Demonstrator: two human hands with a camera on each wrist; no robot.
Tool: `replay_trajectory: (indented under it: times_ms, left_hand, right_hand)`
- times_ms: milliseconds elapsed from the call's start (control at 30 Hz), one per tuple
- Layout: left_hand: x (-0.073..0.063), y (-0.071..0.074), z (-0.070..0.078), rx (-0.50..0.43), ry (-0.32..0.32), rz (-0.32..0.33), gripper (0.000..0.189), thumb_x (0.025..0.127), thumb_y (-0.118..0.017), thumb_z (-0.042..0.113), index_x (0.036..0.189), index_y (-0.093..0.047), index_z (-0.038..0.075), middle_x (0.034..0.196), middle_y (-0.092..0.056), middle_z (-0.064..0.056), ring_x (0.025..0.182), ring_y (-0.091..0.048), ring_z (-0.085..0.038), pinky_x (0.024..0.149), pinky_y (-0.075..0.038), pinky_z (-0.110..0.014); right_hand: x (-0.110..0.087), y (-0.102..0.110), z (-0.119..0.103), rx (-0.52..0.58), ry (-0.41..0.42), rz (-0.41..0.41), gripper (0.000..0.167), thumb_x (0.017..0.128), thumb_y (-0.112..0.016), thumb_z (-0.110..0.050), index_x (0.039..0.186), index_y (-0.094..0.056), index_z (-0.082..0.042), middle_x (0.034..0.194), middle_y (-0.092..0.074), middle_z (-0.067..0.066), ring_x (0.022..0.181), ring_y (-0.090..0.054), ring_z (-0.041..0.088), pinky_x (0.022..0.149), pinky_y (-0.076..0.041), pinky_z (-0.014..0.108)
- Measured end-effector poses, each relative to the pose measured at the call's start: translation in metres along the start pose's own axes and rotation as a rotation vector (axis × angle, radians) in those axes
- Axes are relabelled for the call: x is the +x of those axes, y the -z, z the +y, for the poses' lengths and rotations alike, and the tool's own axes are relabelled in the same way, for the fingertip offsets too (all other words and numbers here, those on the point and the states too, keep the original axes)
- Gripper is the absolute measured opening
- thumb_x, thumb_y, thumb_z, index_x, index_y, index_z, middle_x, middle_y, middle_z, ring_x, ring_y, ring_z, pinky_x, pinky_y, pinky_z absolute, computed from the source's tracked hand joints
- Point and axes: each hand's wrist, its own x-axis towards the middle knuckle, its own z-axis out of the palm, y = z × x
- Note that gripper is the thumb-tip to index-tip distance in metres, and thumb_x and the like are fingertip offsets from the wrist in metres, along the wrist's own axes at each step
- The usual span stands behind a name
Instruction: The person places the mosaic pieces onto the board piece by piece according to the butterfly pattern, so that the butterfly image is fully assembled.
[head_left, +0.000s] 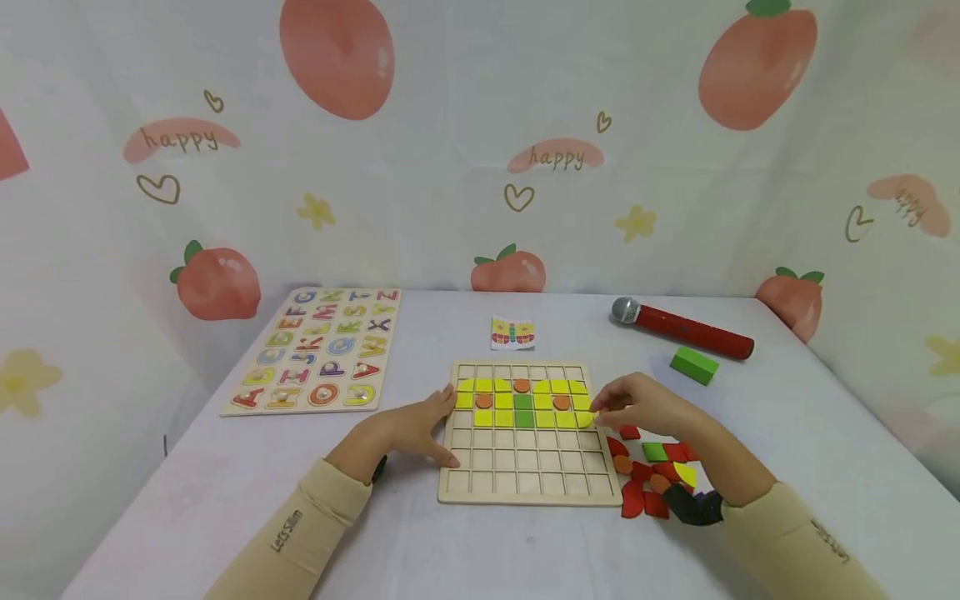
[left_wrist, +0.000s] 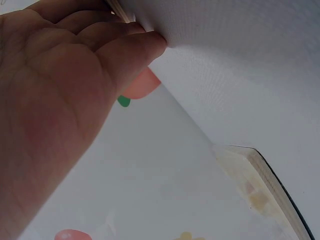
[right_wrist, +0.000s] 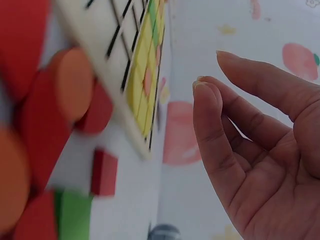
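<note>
A wooden grid board [head_left: 528, 458] lies flat on the table, its upper cells filled with yellow tiles [head_left: 483, 418], green squares [head_left: 522, 410] and orange discs [head_left: 521, 386]. Against the board's left edge rests my left hand [head_left: 420, 427], thumb and fingers spread; in the left wrist view its fingertips are partly hidden. My right hand [head_left: 641, 407] is over the board's right edge, close to a yellow rounded-corner tile [head_left: 586, 419]. The right wrist view shows its fingers loosely bent with a gap to the thumb and nothing between them.
Loose red pieces [head_left: 633, 498], with some orange, green and yellow ones, lie right of the board under my right forearm. Behind the board is a butterfly pattern card [head_left: 513, 333]. An alphabet puzzle [head_left: 311, 350] stands left; a red microphone [head_left: 693, 331] and green block [head_left: 694, 365] lie right.
</note>
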Motion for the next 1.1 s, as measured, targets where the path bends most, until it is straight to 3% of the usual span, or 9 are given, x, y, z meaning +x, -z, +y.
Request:
replay_trajectory:
  times_ms: [500, 667, 867, 1100]
  left_hand:
    - [0.002, -0.001, -0.001, -0.001, -0.002, -0.001, 0.108, 0.071, -0.078, 0.044, 0.150, -0.014, 0.008, 0.159, -0.005, -0.005, 0.146, -0.007, -0.024, 0.118, -0.015, -0.042]
    - [0.002, 0.000, 0.000, -0.009, 0.005, 0.004, 0.108, 0.070, -0.079, 0.043, 0.150, -0.015, 0.008, 0.159, -0.005, -0.005, 0.146, -0.007, -0.023, 0.118, -0.015, -0.042]
    - [0.002, 0.000, 0.001, -0.008, 0.005, 0.002, 0.108, 0.070, -0.079, 0.043, 0.150, -0.015, 0.008, 0.159, -0.005, -0.005, 0.146, -0.007, -0.024, 0.118, -0.015, -0.042]
    - [0.002, 0.000, -0.001, -0.004, -0.005, 0.003, 0.109, 0.070, -0.078, 0.043, 0.150, -0.013, 0.008, 0.159, -0.004, -0.005, 0.146, -0.007, -0.024, 0.118, -0.015, -0.042]
  right_hand:
    - [-0.065, 0.021, 0.064, 0.041, -0.072, 0.006, 0.031, 0.085, -0.068, -0.020, 0.104, -0.063, 0.004, 0.091, -0.065, 0.007, 0.081, -0.057, 0.016, 0.069, -0.054, 0.022]
    - [-0.074, 0.021, 0.079, 0.055, -0.104, 0.016, 0.033, 0.084, -0.068, -0.020, 0.106, -0.063, 0.005, 0.097, -0.067, 0.008, 0.084, -0.059, 0.016, 0.070, -0.054, 0.021]
    - [-0.078, 0.019, 0.087, 0.033, -0.160, 0.049, 0.034, 0.082, -0.071, -0.021, 0.104, -0.064, 0.004, 0.089, -0.064, 0.005, 0.080, -0.056, 0.016, 0.067, -0.052, 0.019]
    - [-0.077, 0.015, 0.088, -0.020, -0.122, 0.066, 0.037, 0.078, -0.075, -0.026, 0.099, -0.065, 0.003, 0.082, -0.060, 0.004, 0.075, -0.051, 0.014, 0.062, -0.050, 0.018]
